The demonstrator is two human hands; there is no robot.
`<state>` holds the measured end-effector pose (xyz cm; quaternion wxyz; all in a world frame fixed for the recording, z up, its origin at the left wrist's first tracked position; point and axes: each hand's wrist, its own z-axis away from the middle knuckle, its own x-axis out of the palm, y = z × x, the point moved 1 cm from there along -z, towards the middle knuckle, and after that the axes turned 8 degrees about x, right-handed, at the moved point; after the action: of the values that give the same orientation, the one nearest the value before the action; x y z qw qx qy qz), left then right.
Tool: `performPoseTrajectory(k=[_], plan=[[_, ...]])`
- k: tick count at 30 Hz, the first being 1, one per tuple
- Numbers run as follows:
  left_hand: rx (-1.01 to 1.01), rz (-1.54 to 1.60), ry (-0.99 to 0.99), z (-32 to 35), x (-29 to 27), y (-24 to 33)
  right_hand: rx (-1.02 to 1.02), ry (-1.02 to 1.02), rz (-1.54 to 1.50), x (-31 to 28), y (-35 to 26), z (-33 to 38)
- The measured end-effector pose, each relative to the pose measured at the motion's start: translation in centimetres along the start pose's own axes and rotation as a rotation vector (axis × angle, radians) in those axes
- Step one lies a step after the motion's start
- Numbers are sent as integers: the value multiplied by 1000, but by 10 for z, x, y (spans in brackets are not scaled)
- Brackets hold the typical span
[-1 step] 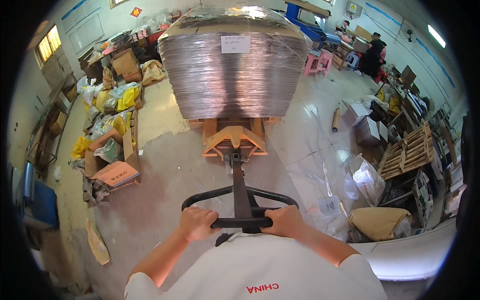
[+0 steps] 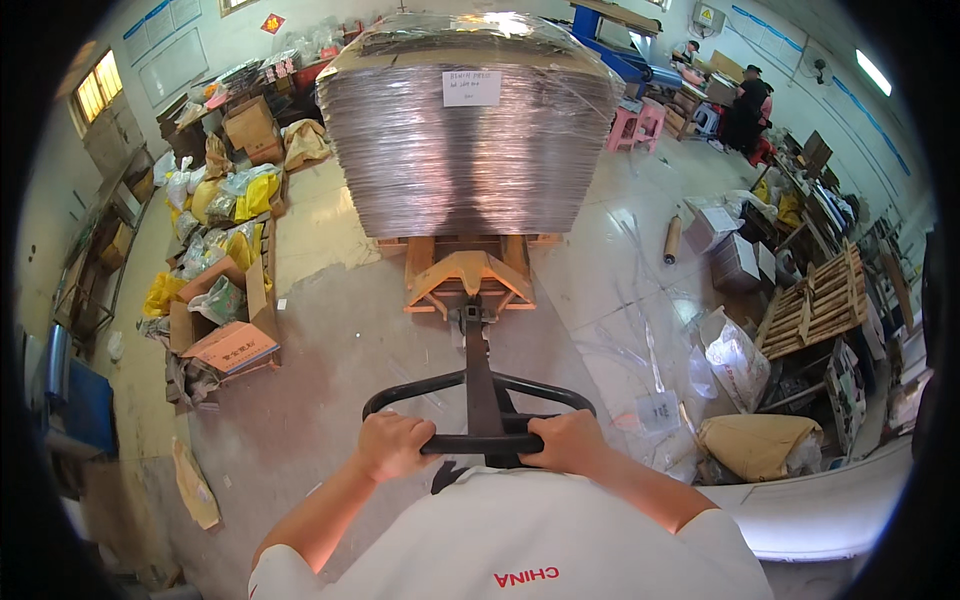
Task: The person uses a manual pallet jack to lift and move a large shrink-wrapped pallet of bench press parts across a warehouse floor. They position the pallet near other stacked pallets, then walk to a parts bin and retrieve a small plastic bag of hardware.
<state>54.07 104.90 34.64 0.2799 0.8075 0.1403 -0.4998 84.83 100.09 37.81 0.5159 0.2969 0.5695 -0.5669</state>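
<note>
While your left hand [image 2: 397,443] and your right hand [image 2: 566,441] sit side by side at the bottom of the view, both are clenched around the black loop handle [image 2: 478,443] of the pallet jack [image 2: 468,275] — left on the left part of the bar, right on the right part, with the black tiller shaft rising between them. Straight ahead of your hands, the shaft meets the jack's orange body on the floor [image 2: 330,370]. Beyond that stands the load: a tall wrapped stack [image 2: 470,140] of thin flat sheets, bound in clear shiny film, resting over the jack's forks. High on the face of the stack that looks toward you, a small white rectangular label [image 2: 471,88] is stuck near the top edge; it carries writing.

Off to the left of your left hand, an open brown carton [image 2: 232,345] with an orange-red flap lies on the floor, and further ahead on that side are yellow bags [image 2: 245,200] and more brown boxes [image 2: 250,125]. High on the far wall to the left is a small red diamond-shaped sign [image 2: 273,23]. To the right of your right hand lie a tan sack [image 2: 760,445], a white printed bag [image 2: 738,360] and a wooden pallet [image 2: 815,300] — all well apart from the handle. A brown cardboard tube [image 2: 673,240] lies ahead on the right. Pink stools [image 2: 640,125] stand to the right of the stack, and another person [image 2: 745,105] in dark clothes is at work at the far right.
</note>
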Motion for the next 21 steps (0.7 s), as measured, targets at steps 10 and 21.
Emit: performPoseTrajectory(k=[10, 21], plan=[[-247, 44, -211, 65, 60, 43, 78, -354, 63, 81, 3, 40], [-111, -40, -70, -41, 12, -24, -28, 119, 24, -14, 37, -46]])
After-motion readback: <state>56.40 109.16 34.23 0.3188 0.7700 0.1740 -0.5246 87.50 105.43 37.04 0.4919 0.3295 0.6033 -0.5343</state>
